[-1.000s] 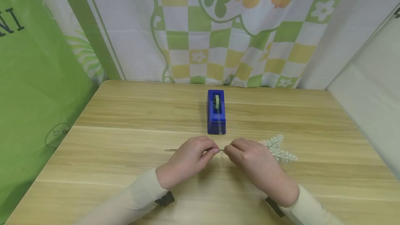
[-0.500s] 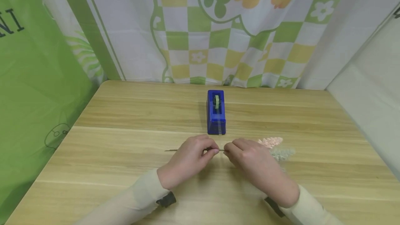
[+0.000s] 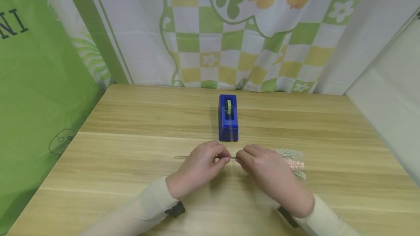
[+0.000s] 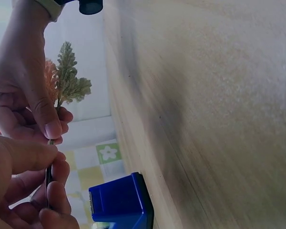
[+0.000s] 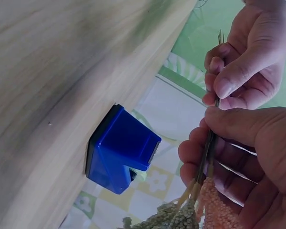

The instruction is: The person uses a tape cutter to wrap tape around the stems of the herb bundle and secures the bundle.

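Note:
A small bunch of artificial flower stems (image 3: pixel 180 157) lies crosswise between my hands, its thin wire ends sticking out to the left. My left hand (image 3: pixel 200 168) pinches the stems between thumb and fingers. Close beside it, my right hand (image 3: pixel 270 177) pinches them nearer the flower heads, thumb against curled fingers in the right wrist view. Beyond the right hand show a pink flower spray (image 3: pixel 296 164) and pale green sprays (image 3: pixel 290 153), partly hidden by that hand. In the left wrist view the green spray (image 4: pixel 66 71) points upward beside the pink one.
A blue tape dispenser (image 3: pixel 224 123) stands on the wooden table (image 3: pixel 157 112) just beyond the hands, with a strip of tape along its top. A patterned curtain (image 3: pixel 210 39) hangs behind the table. Green cloth (image 3: pixel 49 75) hangs at the left.
The flower heads have turned about the stems: first green showed, then pink at the far side, now pink between green sprays. Both hands stay nearly in place.

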{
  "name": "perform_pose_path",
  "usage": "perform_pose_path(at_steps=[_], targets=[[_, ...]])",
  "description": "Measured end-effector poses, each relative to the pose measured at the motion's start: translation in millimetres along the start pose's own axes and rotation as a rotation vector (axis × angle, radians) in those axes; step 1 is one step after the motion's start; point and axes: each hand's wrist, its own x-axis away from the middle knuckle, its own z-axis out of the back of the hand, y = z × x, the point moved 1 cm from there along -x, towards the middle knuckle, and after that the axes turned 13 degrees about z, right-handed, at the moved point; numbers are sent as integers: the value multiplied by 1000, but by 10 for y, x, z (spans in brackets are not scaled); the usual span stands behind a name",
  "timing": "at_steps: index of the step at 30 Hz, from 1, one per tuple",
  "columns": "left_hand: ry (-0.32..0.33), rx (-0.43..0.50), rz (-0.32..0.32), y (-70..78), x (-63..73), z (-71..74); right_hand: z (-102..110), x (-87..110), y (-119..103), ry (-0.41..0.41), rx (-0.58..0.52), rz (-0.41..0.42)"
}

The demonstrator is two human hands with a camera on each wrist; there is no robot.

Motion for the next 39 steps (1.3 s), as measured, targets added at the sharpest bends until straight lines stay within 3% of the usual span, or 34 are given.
perform_pose_path(at_steps=[8,19,27,39], targets=[[-14,-69,-13,-10,-17,-21,-34,10,5,40,19,17],[8,-28,-37,-16,-32,-30,-32,-15,7,-78,-15,-58],[10,-50,-23,-20,-49,-52,-25,-5,0,-93,-20,-58],[6,-54,-30,-31,-65,-80,-60,11,50,-26,-36,-32]])
